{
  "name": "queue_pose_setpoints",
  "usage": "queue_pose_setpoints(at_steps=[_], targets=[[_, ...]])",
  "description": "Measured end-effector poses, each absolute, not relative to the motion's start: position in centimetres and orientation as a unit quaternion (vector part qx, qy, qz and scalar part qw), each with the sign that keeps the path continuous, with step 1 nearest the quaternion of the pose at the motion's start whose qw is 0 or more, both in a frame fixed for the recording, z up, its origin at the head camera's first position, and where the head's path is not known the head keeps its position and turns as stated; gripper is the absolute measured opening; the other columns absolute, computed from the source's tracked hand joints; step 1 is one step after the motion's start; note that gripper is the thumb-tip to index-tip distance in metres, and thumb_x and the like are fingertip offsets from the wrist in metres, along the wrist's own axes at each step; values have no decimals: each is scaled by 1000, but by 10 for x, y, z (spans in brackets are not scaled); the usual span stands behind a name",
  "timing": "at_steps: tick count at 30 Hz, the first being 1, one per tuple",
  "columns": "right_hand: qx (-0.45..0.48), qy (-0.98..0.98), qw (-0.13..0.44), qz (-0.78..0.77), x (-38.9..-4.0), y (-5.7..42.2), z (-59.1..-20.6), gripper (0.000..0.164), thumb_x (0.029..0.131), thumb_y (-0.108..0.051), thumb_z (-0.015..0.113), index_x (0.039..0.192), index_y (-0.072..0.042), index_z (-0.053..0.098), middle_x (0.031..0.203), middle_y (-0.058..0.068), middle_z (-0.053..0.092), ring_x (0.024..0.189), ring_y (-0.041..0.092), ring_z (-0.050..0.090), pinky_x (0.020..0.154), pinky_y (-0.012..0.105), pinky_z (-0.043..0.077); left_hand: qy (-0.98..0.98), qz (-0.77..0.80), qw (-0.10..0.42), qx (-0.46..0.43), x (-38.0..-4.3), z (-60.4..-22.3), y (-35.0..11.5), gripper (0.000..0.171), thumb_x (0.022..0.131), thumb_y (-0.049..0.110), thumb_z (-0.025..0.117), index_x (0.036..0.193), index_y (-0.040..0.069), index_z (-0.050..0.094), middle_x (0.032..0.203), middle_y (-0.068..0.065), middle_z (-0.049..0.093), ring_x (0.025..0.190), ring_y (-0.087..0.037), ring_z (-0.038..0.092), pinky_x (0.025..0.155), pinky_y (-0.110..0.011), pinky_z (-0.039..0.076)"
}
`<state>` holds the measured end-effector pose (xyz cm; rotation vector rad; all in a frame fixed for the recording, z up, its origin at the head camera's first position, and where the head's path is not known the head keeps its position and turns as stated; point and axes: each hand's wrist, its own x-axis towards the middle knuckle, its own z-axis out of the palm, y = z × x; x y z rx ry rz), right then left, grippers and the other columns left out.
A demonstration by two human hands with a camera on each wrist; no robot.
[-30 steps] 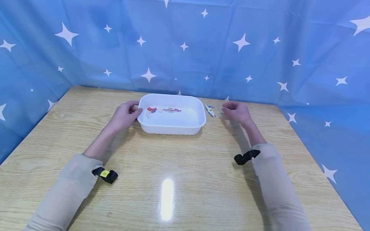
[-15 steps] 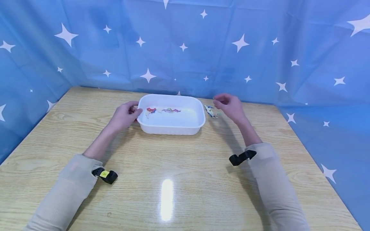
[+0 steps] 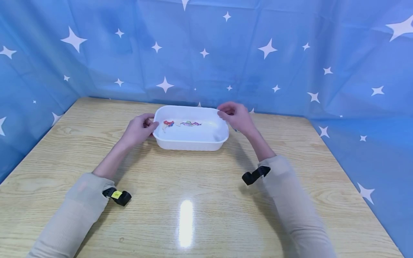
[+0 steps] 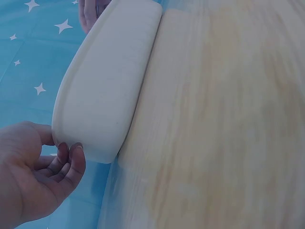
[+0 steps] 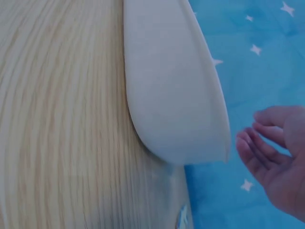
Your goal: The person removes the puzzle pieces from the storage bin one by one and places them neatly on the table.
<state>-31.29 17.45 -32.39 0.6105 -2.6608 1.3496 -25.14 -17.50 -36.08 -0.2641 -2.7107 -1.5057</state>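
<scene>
A white plastic tub stands near the back of the table. My left hand grips its left end in the head view, thumb at the rim; in the left wrist view the left hand has its fingers curled against the tub wall. My right hand hovers at the tub's right back corner. In the right wrist view the right hand has loosely bent fingers just off the rim, with nothing visible between them. Inside the tub lie a small red-and-blue piece and a thin purple-and-green piece.
A small blue-and-white patterned piece lies on the wooden table right of the tub, mostly hidden behind my right hand in the head view. A blue star-patterned curtain closes off the table's back and sides.
My right hand has moved left from beside the small pieces on the table to the tub's right corner. My left hand and the tub have stayed in place.
</scene>
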Motion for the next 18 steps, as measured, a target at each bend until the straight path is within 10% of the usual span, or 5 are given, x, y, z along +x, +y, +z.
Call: queue_pose_setpoints(at_steps=[18], targets=[[176,-908,-17,381,-330,125,-339,22,99,-14,66,115,1,72,110,16,71,102,27,66,90,38,53,-868,-489,8,-83,-253,-362,-176,46,105,16,54,143,-8,47,98,-20,58,86,-37,63,71,-36,58]])
